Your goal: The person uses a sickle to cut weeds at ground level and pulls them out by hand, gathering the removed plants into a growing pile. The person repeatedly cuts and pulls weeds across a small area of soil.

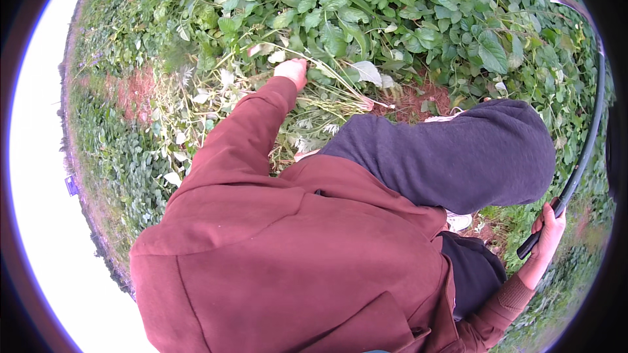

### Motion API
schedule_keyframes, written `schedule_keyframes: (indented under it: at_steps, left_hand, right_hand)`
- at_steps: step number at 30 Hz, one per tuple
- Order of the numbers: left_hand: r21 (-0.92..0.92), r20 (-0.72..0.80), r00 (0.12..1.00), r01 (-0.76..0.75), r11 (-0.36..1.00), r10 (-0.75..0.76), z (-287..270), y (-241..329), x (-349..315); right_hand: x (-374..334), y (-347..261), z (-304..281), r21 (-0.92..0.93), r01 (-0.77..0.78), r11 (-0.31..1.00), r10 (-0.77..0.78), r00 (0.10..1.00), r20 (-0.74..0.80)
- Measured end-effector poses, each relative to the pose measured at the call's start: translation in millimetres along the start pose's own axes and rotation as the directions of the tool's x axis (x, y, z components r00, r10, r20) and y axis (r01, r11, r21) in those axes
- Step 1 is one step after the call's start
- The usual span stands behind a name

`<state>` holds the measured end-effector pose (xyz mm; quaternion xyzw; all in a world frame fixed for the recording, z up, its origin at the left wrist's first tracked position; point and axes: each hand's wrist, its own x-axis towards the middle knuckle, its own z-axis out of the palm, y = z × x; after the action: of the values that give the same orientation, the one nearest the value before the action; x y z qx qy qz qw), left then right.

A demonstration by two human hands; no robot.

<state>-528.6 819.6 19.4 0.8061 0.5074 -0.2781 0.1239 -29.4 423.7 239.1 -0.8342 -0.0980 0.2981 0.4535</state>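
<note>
My left hand (pixel 292 72) is closed at the edge of the green growth, its fingers partly hidden, around some long pale plant stems (pixel 333 77). The stems slant down to the right, ending in a pinkish lower end beside bare soil. Pale-backed leaves (pixel 367 73) hang among them. At the far right my right hand (pixel 548 230) is wrapped round the black grip of a long-handled sickle (pixel 596 101). Its dark shaft stands up along the picture's edge, bent by the lens, and the curved metal blade (pixel 570 4) tops it, away from my left hand.
Dense leafy plants (pixel 392 6) fill the ground ahead. Pulled or cut, wilting plants (pixel 190 101) lie in a loose swath to the left. Reddish soil (pixel 422 99) shows by my bent knee (pixel 458 150). A white shoe (pixel 459 221) stands below it.
</note>
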Motion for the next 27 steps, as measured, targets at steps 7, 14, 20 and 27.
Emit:
schedule_keyframes:
  at_steps: [7, 14, 20, 27]
  left_hand:
    - [-0.133, -0.630, 0.729, 0.238, 0.962, -0.267, -69.5, -91.7, -18.6]
    - [0.079, -0.790, 0.599, -0.106, 0.991, 0.127, 51.6, -74.4, -73.1]
    - [0.161, 0.025, 0.996, -0.093, 0.983, 0.090, 163.8, 13.4, -69.3]
    - [0.408, 0.534, 0.822, -0.457, 0.790, 0.199, 30.7, 18.4, -42.4]
  right_hand:
    - [-6.4, -5.6, -0.9, -0.013, -0.008, 1.000, 0.007, 1.000, -0.014]
    - [-19.8, -27.9, 5.0, -0.076, 0.040, 0.996, -0.044, 0.997, -0.058]
    - [-33.2, -50.7, 1.4, 0.076, 0.123, 0.989, -0.123, 0.992, -0.013]
    - [-53.6, -49.9, -33.1, 0.143, 0.212, 0.967, -0.183, 0.964, -0.191]
